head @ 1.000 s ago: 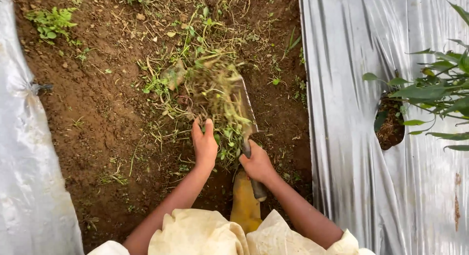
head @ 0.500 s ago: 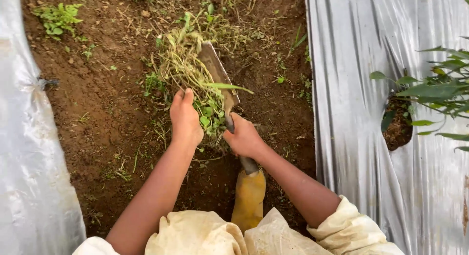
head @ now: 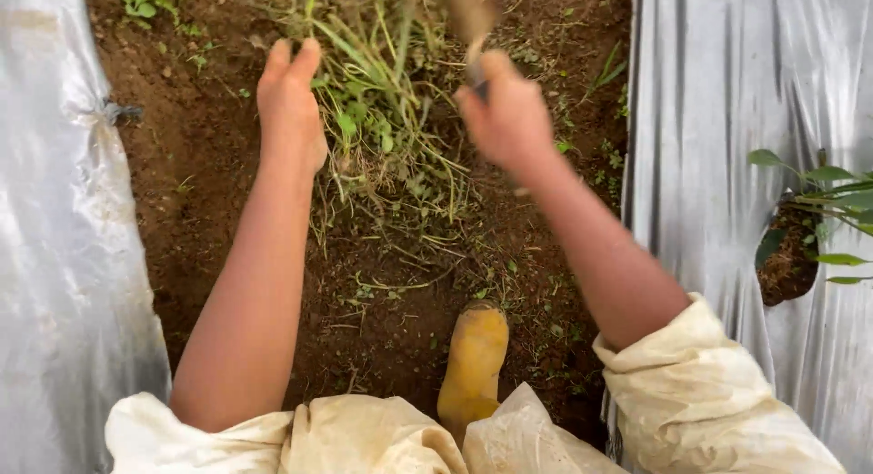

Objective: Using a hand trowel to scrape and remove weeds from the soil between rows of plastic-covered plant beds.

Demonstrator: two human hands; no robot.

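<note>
My left hand [head: 291, 101] is stretched out over a strip of brown soil [head: 209, 165], fingers together and pressed against a loose clump of pulled green weeds [head: 382, 101]. My right hand [head: 511, 115] is blurred and closed around the handle of a hand tool [head: 471, 19] whose blade points up and away at the frame's top. The weed clump lies between my two hands. Both forearms are bare, with pale sleeves pushed up to the elbows.
Silver plastic mulch sheets [head: 709, 165] flank the soil strip on both sides. A leafy plant [head: 818, 201] grows through a hole in the right sheet. My yellow boot [head: 473, 356] stands on the soil below. Small weeds [head: 150, 0] grow at top left.
Both hands have reached farther forward along the soil strip, arms now extended. The tool's blade has swung upward and the weed clump has been pushed ahead.
</note>
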